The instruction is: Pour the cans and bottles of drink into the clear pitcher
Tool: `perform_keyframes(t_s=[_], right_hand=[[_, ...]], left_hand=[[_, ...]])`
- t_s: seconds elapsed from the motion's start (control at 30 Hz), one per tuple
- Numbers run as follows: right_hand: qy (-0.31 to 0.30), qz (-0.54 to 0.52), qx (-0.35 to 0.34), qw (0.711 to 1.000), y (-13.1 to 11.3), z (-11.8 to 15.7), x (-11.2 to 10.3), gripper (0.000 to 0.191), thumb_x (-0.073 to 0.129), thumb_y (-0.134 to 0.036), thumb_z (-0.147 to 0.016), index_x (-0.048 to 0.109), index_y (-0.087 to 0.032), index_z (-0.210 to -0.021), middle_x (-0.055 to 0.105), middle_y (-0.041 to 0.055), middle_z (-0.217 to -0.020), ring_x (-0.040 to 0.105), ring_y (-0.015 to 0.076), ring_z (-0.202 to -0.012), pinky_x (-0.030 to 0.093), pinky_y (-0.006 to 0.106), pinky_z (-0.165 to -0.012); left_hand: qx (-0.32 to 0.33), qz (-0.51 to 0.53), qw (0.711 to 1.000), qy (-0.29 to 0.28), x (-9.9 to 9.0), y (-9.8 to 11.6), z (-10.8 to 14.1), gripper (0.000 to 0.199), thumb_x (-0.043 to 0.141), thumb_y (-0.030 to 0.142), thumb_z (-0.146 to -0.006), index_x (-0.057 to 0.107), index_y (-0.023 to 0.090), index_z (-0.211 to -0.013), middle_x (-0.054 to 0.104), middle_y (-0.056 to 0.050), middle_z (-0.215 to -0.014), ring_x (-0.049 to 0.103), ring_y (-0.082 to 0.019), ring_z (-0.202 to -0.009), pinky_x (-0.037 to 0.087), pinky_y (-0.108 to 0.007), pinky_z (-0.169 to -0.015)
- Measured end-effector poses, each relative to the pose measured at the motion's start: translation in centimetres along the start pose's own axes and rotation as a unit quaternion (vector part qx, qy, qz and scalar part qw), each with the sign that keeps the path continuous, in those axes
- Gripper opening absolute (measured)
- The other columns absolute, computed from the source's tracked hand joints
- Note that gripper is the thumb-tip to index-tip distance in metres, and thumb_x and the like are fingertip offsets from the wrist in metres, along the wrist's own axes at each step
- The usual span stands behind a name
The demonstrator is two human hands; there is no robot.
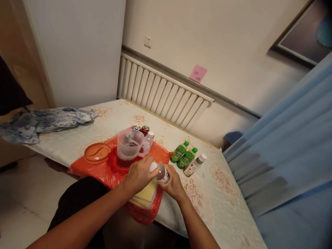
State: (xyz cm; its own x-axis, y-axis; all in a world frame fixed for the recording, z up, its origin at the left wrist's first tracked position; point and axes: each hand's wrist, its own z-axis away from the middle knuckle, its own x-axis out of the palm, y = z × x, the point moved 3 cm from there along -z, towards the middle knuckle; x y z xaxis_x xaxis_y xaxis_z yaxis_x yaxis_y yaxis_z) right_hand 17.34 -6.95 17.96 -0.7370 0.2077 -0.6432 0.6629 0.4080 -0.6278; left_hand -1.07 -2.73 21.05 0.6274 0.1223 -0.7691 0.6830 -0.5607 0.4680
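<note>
My right hand (173,183) is wrapped round the body of a clear plastic bottle (162,174) with a pale label. The bottle is tilted, its neck pointing left. My left hand (141,174) is closed on its white cap (153,166); whether the cap is loose cannot be seen. Just beyond my left hand stands a clear plastic pitcher (123,142) holding dark reddish foamy liquid. An orange round lid (97,152) lies left of it. Behind the pitcher are another bottle with a white cap (148,140) and two cans (145,129).
Two green-capped drink bottles (186,158) and a white-capped bottle (195,166) stand on the right. A red plastic bag (85,167) and folded yellow cloth (145,195) lie on the flowered tablecloth (212,204). Patterned fabric (59,119) lies at the left; a radiator (160,91) is behind.
</note>
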Motion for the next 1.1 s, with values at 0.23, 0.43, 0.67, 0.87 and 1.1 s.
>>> perform_keyframes(t_s=[0.23,0.43,0.67,0.87,1.1], right_hand=[[-0.042,0.058,-0.041,0.997,-1.7,-3.5,0.5,0.055,0.07,-0.009,-0.067,0.063,-0.021,-0.12,0.065,0.0069,-0.111,0.059,0.0263,-0.103,0.047,0.039,-0.095],[-0.058,0.03,-0.033,0.997,-1.7,-4.6,1.1,0.058,0.072,-0.01,-0.066,0.062,-0.022,-0.122,0.065,0.0067,-0.113,0.06,0.0258,-0.104,0.047,0.039,-0.095],[-0.079,0.044,-0.031,0.995,-2.2,-5.1,1.3,0.046,0.073,-0.013,-0.067,0.065,-0.019,-0.113,0.066,0.0071,-0.106,0.06,0.0261,-0.098,0.048,0.039,-0.091],[-0.082,0.039,-0.032,0.995,-1.9,-5.2,1.2,0.059,0.074,-0.009,-0.065,0.063,-0.022,-0.122,0.066,0.006,-0.112,0.06,0.0255,-0.103,0.047,0.038,-0.094],[-0.077,0.068,-0.046,0.994,-2.5,-6.4,0.6,0.056,0.074,-0.012,-0.067,0.065,-0.023,-0.121,0.067,0.0069,-0.113,0.061,0.0265,-0.103,0.049,0.039,-0.094]], left_hand=[[-0.125,-0.007,0.992,-0.011,-2.5,-1.6,0.0,0.026,0.05,0.042,-0.097,0.061,0.019,-0.098,0.07,-0.007,-0.088,0.069,-0.024,-0.084,0.051,-0.033,-0.076],[0.032,0.103,0.994,0.018,-3.4,-2.9,-0.2,0.047,0.057,0.029,-0.092,0.05,0.018,-0.137,0.059,-0.014,-0.137,0.057,-0.029,-0.127,0.049,-0.044,-0.105],[0.162,0.154,0.974,-0.049,-4.0,-4.0,0.2,0.046,0.047,0.006,-0.088,0.059,0.023,-0.129,0.063,-0.01,-0.125,0.056,-0.025,-0.12,0.048,-0.042,-0.104],[0.09,0.11,0.99,-0.017,-4.1,-3.9,0.3,0.036,0.054,0.02,-0.09,0.06,0.018,-0.126,0.066,-0.012,-0.117,0.059,-0.03,-0.115,0.048,-0.045,-0.1],[-0.119,0.077,0.988,0.065,-4.5,-5.1,0.7,0.027,0.051,0.046,-0.092,0.059,0.02,-0.089,0.062,-0.003,-0.072,0.06,-0.02,-0.068,0.04,-0.03,-0.064]])
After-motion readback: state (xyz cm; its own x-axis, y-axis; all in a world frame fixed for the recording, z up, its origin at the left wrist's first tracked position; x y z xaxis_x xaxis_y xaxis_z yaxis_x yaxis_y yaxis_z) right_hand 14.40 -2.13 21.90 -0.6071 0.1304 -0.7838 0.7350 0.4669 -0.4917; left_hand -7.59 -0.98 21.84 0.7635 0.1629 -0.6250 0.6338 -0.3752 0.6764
